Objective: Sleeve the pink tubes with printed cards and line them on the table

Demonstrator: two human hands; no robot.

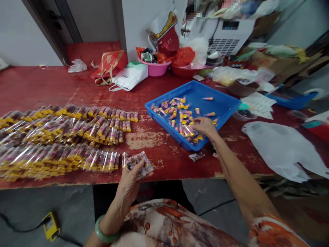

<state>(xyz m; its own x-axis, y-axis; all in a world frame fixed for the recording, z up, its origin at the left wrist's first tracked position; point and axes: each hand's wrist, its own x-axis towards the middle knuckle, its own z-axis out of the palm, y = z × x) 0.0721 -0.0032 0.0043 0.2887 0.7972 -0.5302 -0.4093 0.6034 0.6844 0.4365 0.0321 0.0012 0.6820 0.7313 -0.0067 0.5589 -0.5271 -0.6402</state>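
Note:
My left hand (131, 178) grips a small stack of printed plastic sachets (141, 164) near the table's front edge, thumb on top. My right hand (205, 127) reaches into the blue tray (221, 91), its fingertips pinched at a small tube (189, 130) among the heap. Many small pink tubes with yellow caps (181, 115) lie loose there, mostly in the tray's left and front part. To the left, long rows of wrapped tubes with yellow ends (56, 154) are stacked on the red table. One wrapped piece (125, 159) stands at a row's end, beside my left hand.
A loose wrapper (196, 156) lies in front of the tray. A white plastic bag (280, 145) covers the table's right side. Behind stand a pink basin (155, 68), a red bag (111, 63) and a white bag (131, 76). A yellow device (51, 226) with a cable is below left.

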